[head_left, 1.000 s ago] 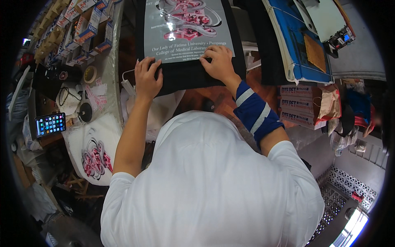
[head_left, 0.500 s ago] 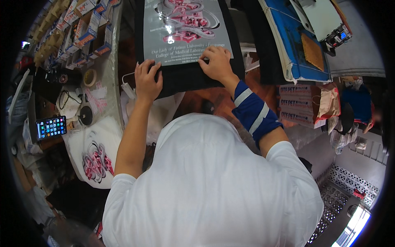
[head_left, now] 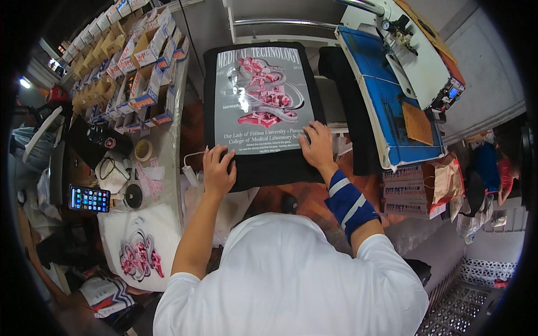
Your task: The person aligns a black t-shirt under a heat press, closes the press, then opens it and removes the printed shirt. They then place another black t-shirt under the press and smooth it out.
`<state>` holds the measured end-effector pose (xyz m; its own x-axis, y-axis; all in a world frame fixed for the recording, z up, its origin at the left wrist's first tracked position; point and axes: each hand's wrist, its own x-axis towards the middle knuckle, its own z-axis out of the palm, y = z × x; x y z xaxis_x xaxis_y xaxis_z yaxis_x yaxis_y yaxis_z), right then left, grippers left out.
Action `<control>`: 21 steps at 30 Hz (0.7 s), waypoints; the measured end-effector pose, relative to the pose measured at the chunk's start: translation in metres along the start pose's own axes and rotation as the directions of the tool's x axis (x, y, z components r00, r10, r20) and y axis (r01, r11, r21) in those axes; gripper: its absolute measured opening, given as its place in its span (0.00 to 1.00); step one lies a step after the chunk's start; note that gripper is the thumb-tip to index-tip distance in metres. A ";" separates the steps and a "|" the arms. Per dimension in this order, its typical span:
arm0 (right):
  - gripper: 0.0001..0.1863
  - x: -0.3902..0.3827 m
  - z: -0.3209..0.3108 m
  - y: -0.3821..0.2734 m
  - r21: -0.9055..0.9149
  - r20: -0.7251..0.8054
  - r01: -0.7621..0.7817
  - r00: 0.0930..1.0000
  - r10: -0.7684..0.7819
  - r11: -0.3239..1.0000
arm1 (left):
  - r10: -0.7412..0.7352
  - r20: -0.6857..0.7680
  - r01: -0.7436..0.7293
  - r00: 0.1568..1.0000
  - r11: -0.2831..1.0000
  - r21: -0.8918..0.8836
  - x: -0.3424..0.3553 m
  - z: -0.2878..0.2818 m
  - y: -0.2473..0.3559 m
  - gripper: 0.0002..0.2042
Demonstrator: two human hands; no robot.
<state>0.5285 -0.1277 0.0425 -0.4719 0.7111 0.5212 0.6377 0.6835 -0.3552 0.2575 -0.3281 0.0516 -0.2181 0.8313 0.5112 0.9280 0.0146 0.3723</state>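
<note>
While both hands rested at the near end of the black cloth, the shiny grey printed sheet lay flat on it, ahead of and between the fingers. The left hand had its fingertips by the sheet's near left corner, mostly on the dark margin. The right hand lay at the near right corner, its thumb and index finger close to the side edge; whether they touched the sheet was hard to tell. The fingers of both hands were bent and slightly spread; I could not tell whether either hand pinched the cloth or only pressed on it.

The sheet's long axis ran away from the person, with its large heading at the far end, its pink picture in the middle and the small lines of text nearest the hands, so that it read upright from the person's side.

The 2 forearms reached forward and slanted toward each other, backs of the hands up. The left forearm was bare, while a blue band with 2 pale stripes wrapped the right one below the wrist.
</note>
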 end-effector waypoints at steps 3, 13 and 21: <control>0.17 -0.001 0.002 -0.001 -0.013 0.002 0.007 1.000 -0.007 1.000 | -0.012 0.022 0.012 1.000 1.000 -0.006 0.001 -0.002 0.000 0.18; 0.16 0.005 -0.008 -0.008 -0.099 0.057 -0.028 0.998 0.034 0.995 | 0.004 0.201 -0.011 0.980 0.999 0.035 0.091 -0.001 -0.001 0.15; 0.17 0.018 -0.010 -0.011 -0.076 0.095 -0.052 0.994 0.059 0.996 | 0.191 0.157 -0.191 0.969 0.982 -0.015 0.290 0.138 -0.047 0.15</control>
<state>0.5193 -0.1242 0.0635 -0.4890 0.7625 0.4237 0.7059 0.6312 -0.3214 0.1926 -0.0110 0.0758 0.0130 0.8957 0.4444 0.9480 -0.1524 0.2794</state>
